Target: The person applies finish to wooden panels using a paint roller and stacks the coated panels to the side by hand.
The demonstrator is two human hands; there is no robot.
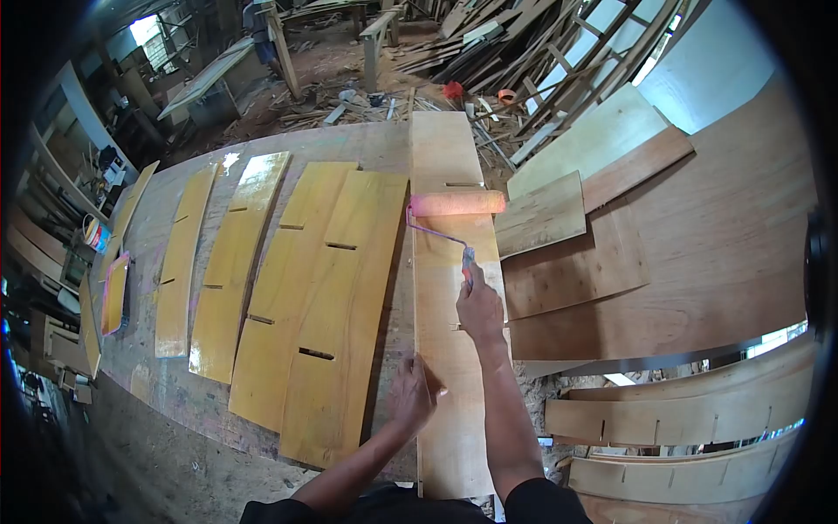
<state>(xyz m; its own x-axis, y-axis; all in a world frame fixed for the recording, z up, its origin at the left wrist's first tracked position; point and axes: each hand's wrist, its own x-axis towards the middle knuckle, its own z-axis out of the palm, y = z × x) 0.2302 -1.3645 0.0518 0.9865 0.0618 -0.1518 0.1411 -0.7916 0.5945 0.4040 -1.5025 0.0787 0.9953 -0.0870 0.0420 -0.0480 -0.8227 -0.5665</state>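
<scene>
My right hand [481,306] is closed around the handle of a paint roller [458,204], whose pinkish-orange sleeve lies across a long pale wooden board [447,367]. The board runs away from me and has narrow slots cut in it. Around the roller its surface has a yellowish tint. My left hand [413,395] grips the board's left edge nearer my body, thumb over the top; its fingers are partly hidden. To the left lie several glossy yellow slotted boards, the closest being a wide one [340,323].
A paint tray [114,293] with yellow liquid sits at the table's [349,140] far left, near a small bucket [96,234]. Loose plywood pieces [546,214] lie on a large sheet [733,218] at right. More slotted boards [681,419] stand lower right. Scrap wood [471,44] is heaped behind.
</scene>
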